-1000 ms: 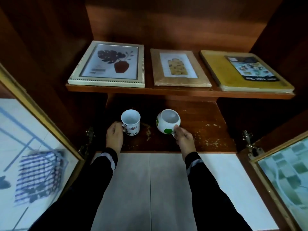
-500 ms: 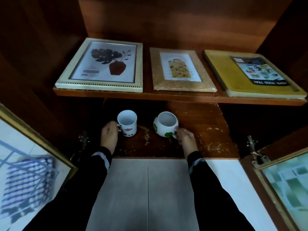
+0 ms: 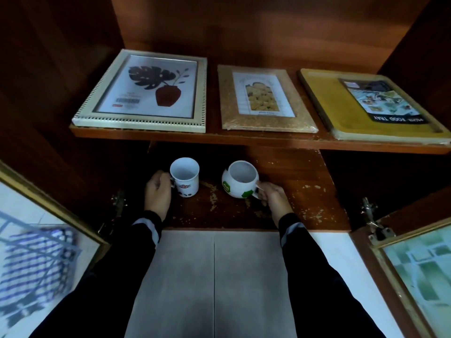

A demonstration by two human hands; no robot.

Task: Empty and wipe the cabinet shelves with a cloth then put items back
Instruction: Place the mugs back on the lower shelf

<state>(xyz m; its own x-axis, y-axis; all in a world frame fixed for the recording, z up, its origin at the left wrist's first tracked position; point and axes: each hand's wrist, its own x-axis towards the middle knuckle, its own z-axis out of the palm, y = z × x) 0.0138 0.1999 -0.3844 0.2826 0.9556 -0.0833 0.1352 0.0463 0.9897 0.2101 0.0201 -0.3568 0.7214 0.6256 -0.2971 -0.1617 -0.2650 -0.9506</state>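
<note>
On the lower shelf [image 3: 288, 191] of the cabinet, two white mugs stand side by side, near the front edge and a little apart. The left hand [image 3: 158, 191] has its fingers curled at the handle side of the straight mug [image 3: 184, 176], which carries a red label; the handle itself is mostly hidden by the hand. The right hand [image 3: 273, 196] pinches the handle of the round mug [image 3: 240, 179], which has green patches. Pale specks are scattered on the wood between and to the right of the mugs.

On the upper shelf [image 3: 244, 140] lie, left to right, a cream picture frame [image 3: 146, 91] with a leaf print, a brown frame [image 3: 263, 98] and a yellow tray [image 3: 341, 111]. A blurred blue checked cloth [image 3: 36, 259] shows in the glass of the open left door [image 3: 48, 206]. Grey floor tiles [image 3: 214, 276] lie nearest.
</note>
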